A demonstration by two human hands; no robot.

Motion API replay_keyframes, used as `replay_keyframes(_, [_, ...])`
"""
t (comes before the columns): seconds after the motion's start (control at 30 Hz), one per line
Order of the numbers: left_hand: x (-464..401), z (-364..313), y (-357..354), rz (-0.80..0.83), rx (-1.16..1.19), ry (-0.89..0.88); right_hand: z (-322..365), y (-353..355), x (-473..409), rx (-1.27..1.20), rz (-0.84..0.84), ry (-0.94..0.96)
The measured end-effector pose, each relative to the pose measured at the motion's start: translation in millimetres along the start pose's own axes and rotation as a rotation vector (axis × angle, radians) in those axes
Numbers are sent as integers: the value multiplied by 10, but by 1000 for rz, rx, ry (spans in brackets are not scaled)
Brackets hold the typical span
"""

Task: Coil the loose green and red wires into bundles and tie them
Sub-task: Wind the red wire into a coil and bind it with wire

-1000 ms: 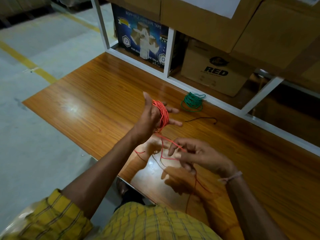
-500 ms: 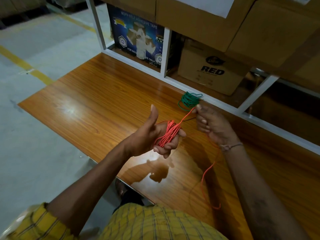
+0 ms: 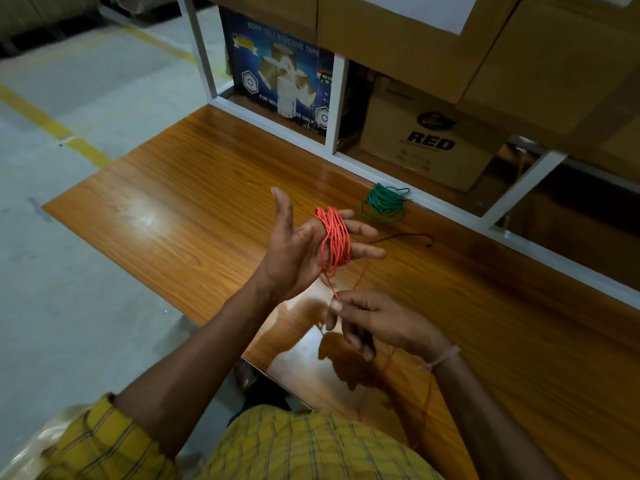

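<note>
Left hand [image 3: 294, 251], fingers straight, carries red wire [image 3: 335, 240] coiled round them, frame center; right hand [image 3: 377, 318] just below pinches its loose strand. Green wire [image 3: 383, 203] bundle lies upper right on table [image 3: 180, 209].

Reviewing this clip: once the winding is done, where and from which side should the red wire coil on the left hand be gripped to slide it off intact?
Probably best to pinch the red wire coil across its whole band of turns, coming from the fingertip side. It wraps the straight fingers of the left hand, so it can only slide off towards their tips. The right hand pinches the loose tail below.
</note>
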State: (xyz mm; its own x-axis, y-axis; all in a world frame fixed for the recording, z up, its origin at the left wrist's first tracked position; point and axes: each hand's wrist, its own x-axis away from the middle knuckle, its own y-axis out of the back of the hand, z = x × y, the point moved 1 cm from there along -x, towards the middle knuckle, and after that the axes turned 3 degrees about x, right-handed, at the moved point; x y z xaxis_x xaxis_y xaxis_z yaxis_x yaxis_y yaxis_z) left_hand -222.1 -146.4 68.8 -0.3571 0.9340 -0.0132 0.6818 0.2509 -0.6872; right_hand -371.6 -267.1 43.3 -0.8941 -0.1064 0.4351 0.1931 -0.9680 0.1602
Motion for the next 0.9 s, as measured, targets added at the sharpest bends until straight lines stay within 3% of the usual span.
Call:
replay_keyframes(0.2, [4,172,158,-170,-596,92,175,346,252,-56,143,281])
replay_keyframes(0.37, [97,105,93,-89,-784,165,86,661,293,-444,145,426])
replay_keyframes(0.47, [172,60,29,17,-703,261,51,798,209,-734,103,434])
replay_keyframes(0.57, [205,58,-58,215,-521,315,36,870,43,-789,-105,406])
replay_keyframes(0.73, [194,-24,-242,338,-233,324,-155,755,-331,-501,-373,185])
replay_keyframes(0.9, [171,-127,-198,248,-43,169,-235,253,-360,-349,-282,27])
